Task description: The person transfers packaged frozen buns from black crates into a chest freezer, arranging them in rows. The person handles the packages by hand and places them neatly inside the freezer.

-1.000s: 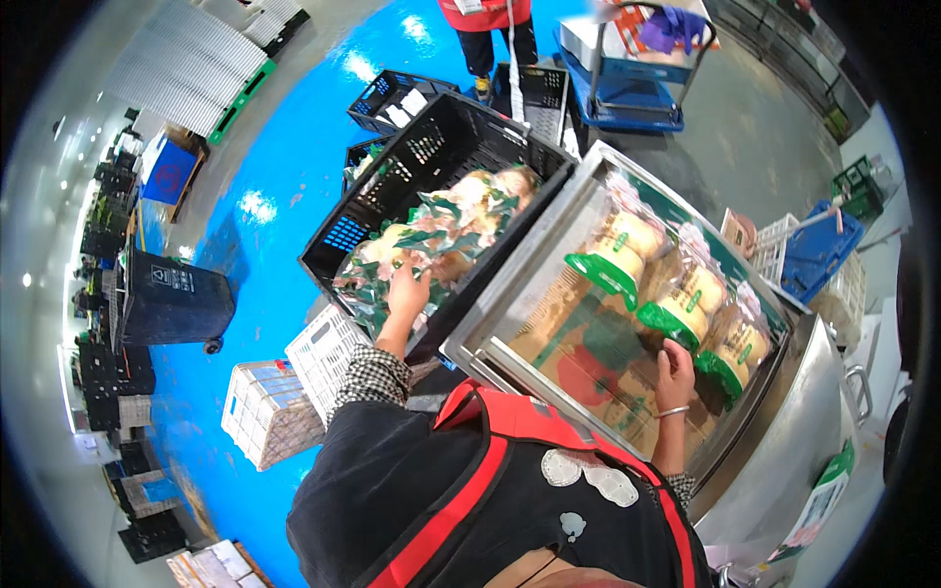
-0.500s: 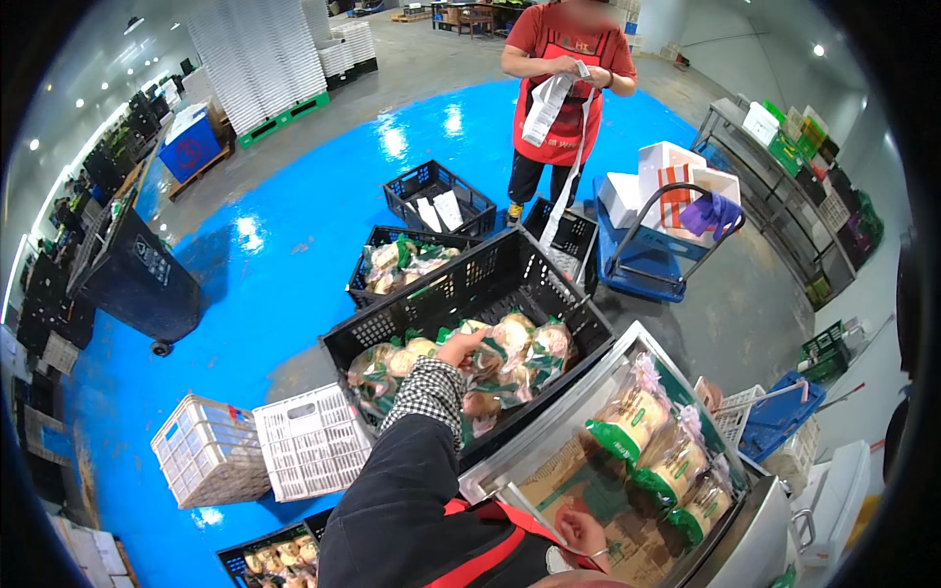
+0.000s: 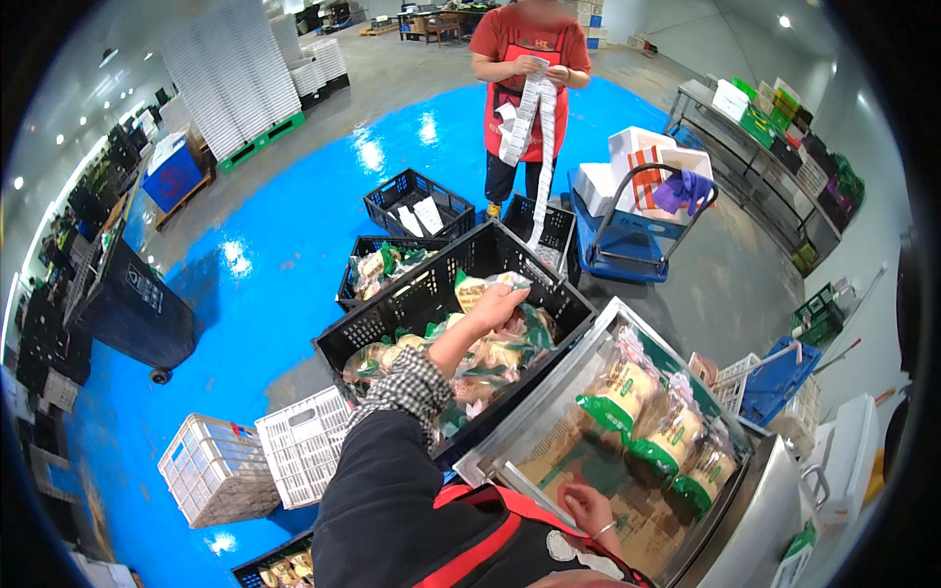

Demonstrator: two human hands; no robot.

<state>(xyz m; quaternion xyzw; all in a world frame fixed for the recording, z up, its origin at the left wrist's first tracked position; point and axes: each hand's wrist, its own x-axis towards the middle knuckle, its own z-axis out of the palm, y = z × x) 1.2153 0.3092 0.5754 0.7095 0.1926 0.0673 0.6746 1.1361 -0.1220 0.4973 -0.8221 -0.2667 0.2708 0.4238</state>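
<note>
1. Presently, a green-edged, clear plastic package with pale contents is inside a large black perforated plastic crate, by the top of a heap of similar green-and-clear packages.
2. The person's left hand, reaching from a black-and-white checked cuff, touches that package; the fingertips are hidden, so how firmly they close on it cannot be told.
3. Just beside the crate is a shallow metal-rimmed tray lined with printed brown cardboard. Three pale, rounded packages with green bases lie there in a row.
4. The right hand, with a pale band at the wrist, is over the tray's near part, its fingers loosely bent and relaxed.
5. To the left, two white plastic lattice crates are on the glossy blue floor.
6. Beyond the crate, a co-worker in a red apron holds long white paper strips, near a blue flatbed trolley bearing white boxes.
</note>
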